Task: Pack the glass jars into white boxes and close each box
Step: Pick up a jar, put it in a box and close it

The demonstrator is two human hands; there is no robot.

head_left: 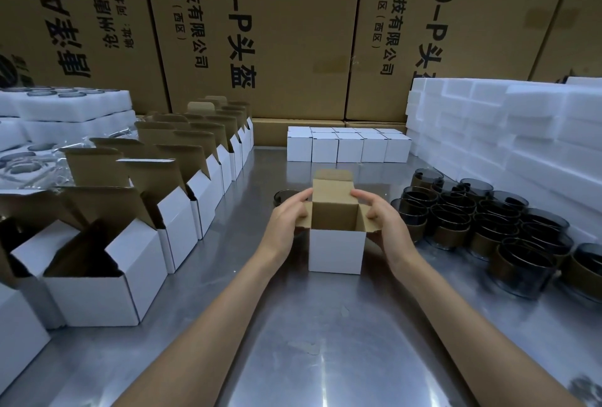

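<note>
A small white box [336, 250] stands open on the metal table [312, 341] in the middle, its brown lid flap raised at the back and its inside looking empty. My left hand [288, 222] grips its left side flap, fingers curled over the top edge. My right hand [386, 224] grips the right side flap the same way. A group of several dark glass jars [488, 227] with tan bands stands to the right. One more jar [286, 196] peeks out behind my left hand.
Rows of several open white boxes [136, 221] line the left side. Several closed white boxes [348, 146] sit at the back centre. White foam blocks [508, 126] are stacked at the right, foam trays [65, 110] at far left, large brown cartons [293, 32] behind.
</note>
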